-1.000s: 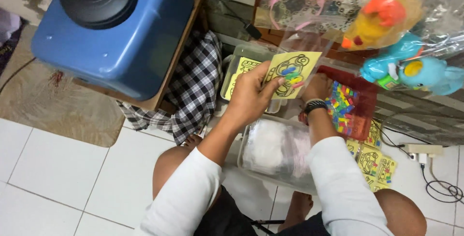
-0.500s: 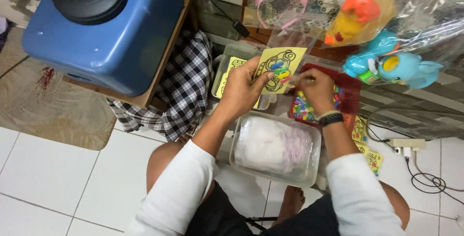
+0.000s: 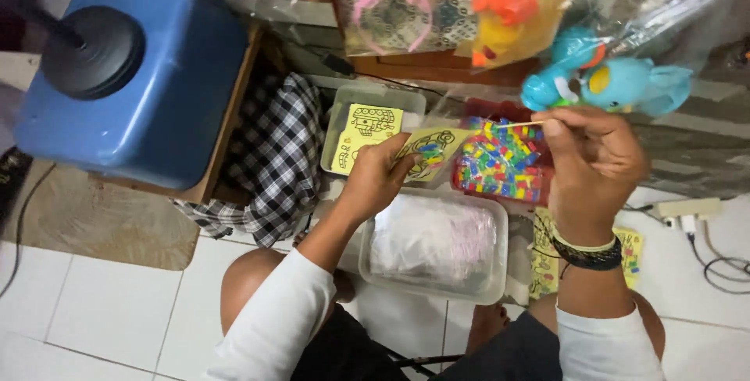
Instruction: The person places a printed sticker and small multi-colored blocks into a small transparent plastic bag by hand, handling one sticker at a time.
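My left hand point(image 3: 375, 182) pinches a yellow picture card point(image 3: 426, 153). My right hand point(image 3: 594, 166) pinches a thin stick point(image 3: 519, 124) over the red tray of coloured pieces point(image 3: 500, 170); clear tub point(image 3: 433, 244) below both.

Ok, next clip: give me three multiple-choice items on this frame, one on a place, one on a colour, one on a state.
1. Where is the clear tub of white bags?
A. on the blue container
B. on the floor between the knees
C. on the checked cloth

2. What colour is the card in the left hand?
A. yellow
B. red
C. white

3. What is the right hand doing?
A. resting flat on the floor
B. pinching a thin stick
C. gripping the blue toy

Key: 1 B, it sits on tiles before the person; 2 A, yellow with dark line art; 3 B, fingertips close on the stick.
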